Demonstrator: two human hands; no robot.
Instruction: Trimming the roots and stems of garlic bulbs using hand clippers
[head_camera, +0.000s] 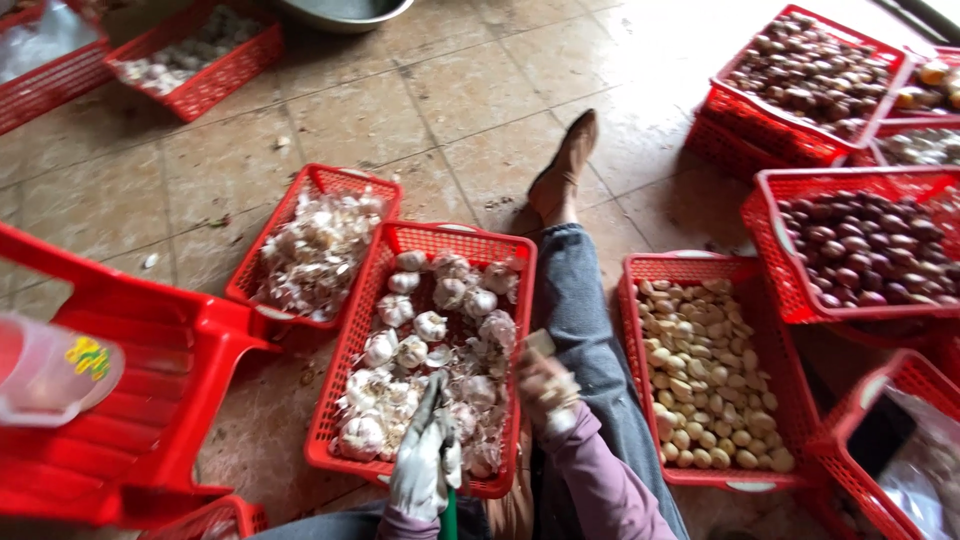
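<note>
Two gloved hands sit at the 6 o'clock edge of the head view, both over the near end of a red basket of whole garlic bulbs (345, 375). Left hand (425, 465): white-grey glove, fingers curled shut around a dark, thin tool with a green handle (449, 510); the tip points up toward 12 o'clock, and its kind cannot be told. Right hand (547, 388): blurred, closed around a small pale piece, probably garlic (541, 345); exact grip unclear. Hands are apart, the right at about 2 o'clock from the left. Purple sleeve (600, 480) runs from the right hand down to 5 o'clock. Bulbs in the basket are white and papery, with loose skins among them. At 10 o'clock of that basket, touching it, a second red basket holds papery garlic skins (318, 250). At 3 o'clock, past the person's outstretched leg in grey jeans (580, 310), a red basket of peeled cloves (705, 375) rests on the tiled floor (440, 100). A brown shoe (565, 165) points toward 12 o'clock. Baskets of dark reddish shallots (860, 245) are stacked at 2 o'clock. At 9 o'clock stands a red plastic stool (150, 400) with a clear plastic container (45, 370) on it. At 11 o'clock, well apart, more red baskets (195, 55); a metal bowl rim (340, 12) at 12 o'clock.
</note>
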